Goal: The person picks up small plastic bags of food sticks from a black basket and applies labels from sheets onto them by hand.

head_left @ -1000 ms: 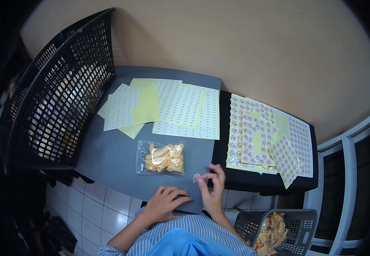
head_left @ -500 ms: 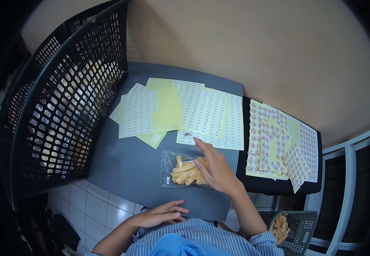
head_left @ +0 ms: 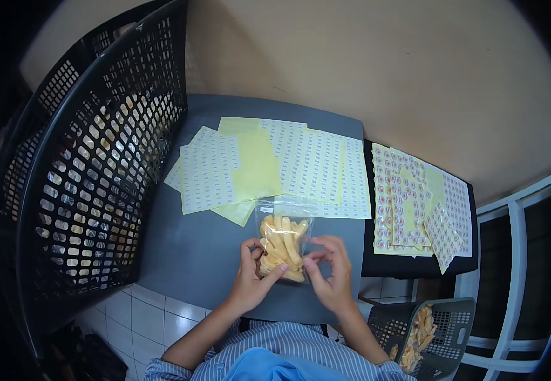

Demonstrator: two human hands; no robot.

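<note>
A clear plastic bag of yellow stick snacks [head_left: 282,241] stands upright on its short end on the grey table [head_left: 186,247], near the front edge. My left hand [head_left: 253,276] grips its lower left corner. My right hand [head_left: 329,273] pinches its lower right edge with thumb and fingers. Just behind the bag lie sheets of small white labels [head_left: 313,165] on yellow backing.
A tall black mesh basket [head_left: 91,159] stands at the table's left. Sheets of round red-and-white stickers [head_left: 409,203] lie on a black surface to the right. A grey crate with more snack bags [head_left: 421,333] sits on the floor at lower right. A beige wall runs behind.
The bag has been turned from lying sideways to upright. My right hand came back from the label sheets to the bag, and my left hand rose from the table edge to grip it.
</note>
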